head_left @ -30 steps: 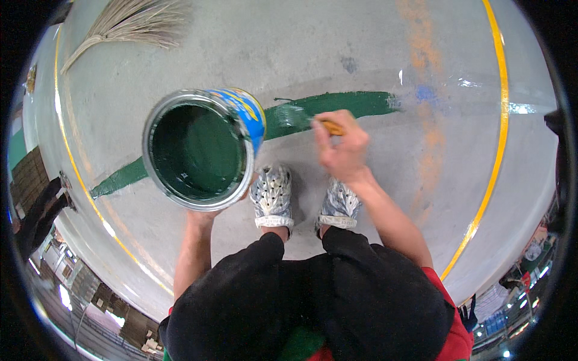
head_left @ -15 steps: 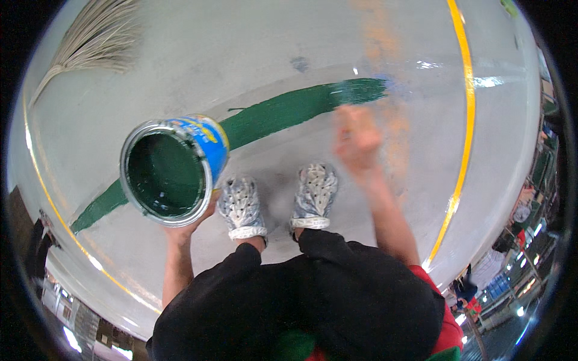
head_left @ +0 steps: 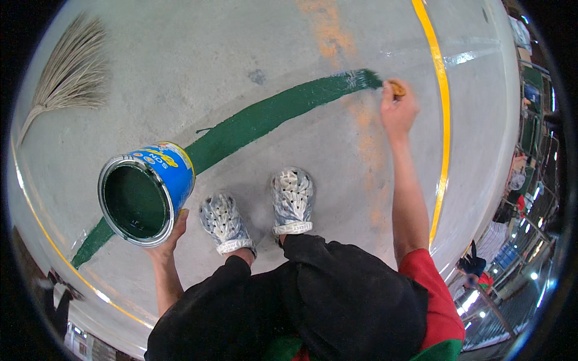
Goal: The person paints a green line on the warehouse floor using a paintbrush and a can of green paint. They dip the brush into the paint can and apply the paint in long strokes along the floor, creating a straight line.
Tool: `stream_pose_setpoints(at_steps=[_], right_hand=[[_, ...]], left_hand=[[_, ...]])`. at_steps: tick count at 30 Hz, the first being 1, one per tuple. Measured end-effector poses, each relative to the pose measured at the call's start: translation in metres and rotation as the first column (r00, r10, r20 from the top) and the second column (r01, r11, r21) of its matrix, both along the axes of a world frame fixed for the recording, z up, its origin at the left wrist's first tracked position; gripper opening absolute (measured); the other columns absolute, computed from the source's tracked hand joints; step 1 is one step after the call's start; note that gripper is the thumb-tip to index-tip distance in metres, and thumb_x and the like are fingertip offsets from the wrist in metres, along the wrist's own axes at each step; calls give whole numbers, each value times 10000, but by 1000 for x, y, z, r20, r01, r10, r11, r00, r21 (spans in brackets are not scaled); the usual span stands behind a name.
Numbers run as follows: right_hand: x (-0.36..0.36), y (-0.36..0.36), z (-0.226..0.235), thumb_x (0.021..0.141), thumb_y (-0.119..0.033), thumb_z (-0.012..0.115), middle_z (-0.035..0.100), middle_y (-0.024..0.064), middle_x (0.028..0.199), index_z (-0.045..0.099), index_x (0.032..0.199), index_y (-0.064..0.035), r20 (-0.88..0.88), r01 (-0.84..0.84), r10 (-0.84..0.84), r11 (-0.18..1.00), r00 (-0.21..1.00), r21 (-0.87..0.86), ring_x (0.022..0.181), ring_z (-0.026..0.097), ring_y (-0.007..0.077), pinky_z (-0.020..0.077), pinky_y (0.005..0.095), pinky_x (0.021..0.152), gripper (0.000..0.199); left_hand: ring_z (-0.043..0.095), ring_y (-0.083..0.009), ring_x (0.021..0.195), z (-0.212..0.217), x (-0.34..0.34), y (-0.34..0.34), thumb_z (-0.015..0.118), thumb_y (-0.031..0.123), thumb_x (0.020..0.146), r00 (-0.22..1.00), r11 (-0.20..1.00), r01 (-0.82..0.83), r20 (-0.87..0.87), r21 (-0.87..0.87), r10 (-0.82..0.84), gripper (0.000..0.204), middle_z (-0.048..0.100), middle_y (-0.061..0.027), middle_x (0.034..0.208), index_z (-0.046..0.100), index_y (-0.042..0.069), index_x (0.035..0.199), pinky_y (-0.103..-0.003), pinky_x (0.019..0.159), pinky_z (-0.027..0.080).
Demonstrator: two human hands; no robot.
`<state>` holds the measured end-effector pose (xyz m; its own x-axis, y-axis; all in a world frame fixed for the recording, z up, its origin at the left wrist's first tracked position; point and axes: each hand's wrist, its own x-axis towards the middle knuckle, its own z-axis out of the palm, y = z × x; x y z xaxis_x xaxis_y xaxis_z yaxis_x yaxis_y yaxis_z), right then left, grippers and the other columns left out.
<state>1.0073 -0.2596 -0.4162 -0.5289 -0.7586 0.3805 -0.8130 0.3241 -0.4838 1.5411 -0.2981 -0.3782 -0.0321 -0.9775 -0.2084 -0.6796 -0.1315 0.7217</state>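
Note:
My left hand [head_left: 171, 239] is closed round the lower side of a blue paint can [head_left: 180, 175], its fingers mostly hidden beneath it. The can is tilted so that its open mouth shows dark green paint [head_left: 135, 201] inside. In my right hand [head_left: 400, 115] is a paintbrush [head_left: 395, 88] with a light wooden handle, pinched between the fingers. Its dark green bristles touch the far right end of a wide green paint stripe [head_left: 259, 125] on the grey floor. The stripe runs from beyond the can at the left, curving up to the brush.
A straw broom [head_left: 71, 69] lies on the floor at the far left. Yellow lines edge the floor at right [head_left: 444, 114] and left. A worn orange band [head_left: 328, 33] crosses near the stripe's end. My patterned clogs [head_left: 293, 198] stand just on the near side of the stripe.
My right hand has moved right with the brush, along the end of the stripe. The view has shifted, and the can sits lower and further left in it, still in my left hand.

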Motion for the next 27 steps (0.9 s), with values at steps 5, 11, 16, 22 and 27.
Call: stream_pose_setpoints(at_steps=[5, 11, 16, 22, 27], right_hand=[[-7, -2, -15, 888, -70, 690, 678, 123, 869, 692, 1001, -58, -259, -78, 91, 995, 962, 59, 700, 661, 293, 529, 378, 615, 114], [159, 5, -10, 832, 6, 687, 675, 131, 878, 672, 1039, -65, 115, -464, 459, 885, 881, 26, 675, 664, 252, 532, 332, 588, 219], [163, 6, -6, 911, -94, 701, 678, 122, 839, 663, 998, -31, 629, -253, 214, 967, 748, -29, 706, 674, 241, 527, 317, 622, 113], [-22, 7, -14, 918, -121, 714, 703, 118, 810, 684, 981, -26, 280, 100, -115, 993, 953, 67, 677, 680, 195, 534, 328, 624, 117], [-76, -10, -10, 903, -73, 681, 687, 148, 900, 681, 988, -34, -151, 97, -102, 994, 983, -42, 780, 679, 316, 538, 393, 668, 94]], left_hand=[[600, -266, 1148, -2, -4, -2, 932, 205, 635, 998, 1000, 2, -61, -28, -4, 845, 616, -128, 1294, 542, 15, 1360, -414, 1020, 489], [598, -249, 1148, -6, -7, -5, 919, 181, 636, 997, 997, 73, 22, -26, -73, 819, 619, -118, 1282, 551, 10, 1347, -398, 1011, 493], [604, -253, 1152, -9, -2, -2, 907, 208, 645, 999, 997, 41, 11, -62, -40, 795, 627, -113, 1285, 568, 28, 1340, -399, 1023, 484], [614, -278, 1167, -13, 3, -5, 901, 261, 658, 992, 985, 75, 112, -157, -58, 802, 634, -119, 1306, 568, 53, 1357, -417, 1045, 474], [610, -252, 1141, -10, 0, -2, 925, 227, 652, 997, 998, -33, -74, -52, 29, 827, 619, -117, 1292, 545, 4, 1352, -401, 1010, 496]])
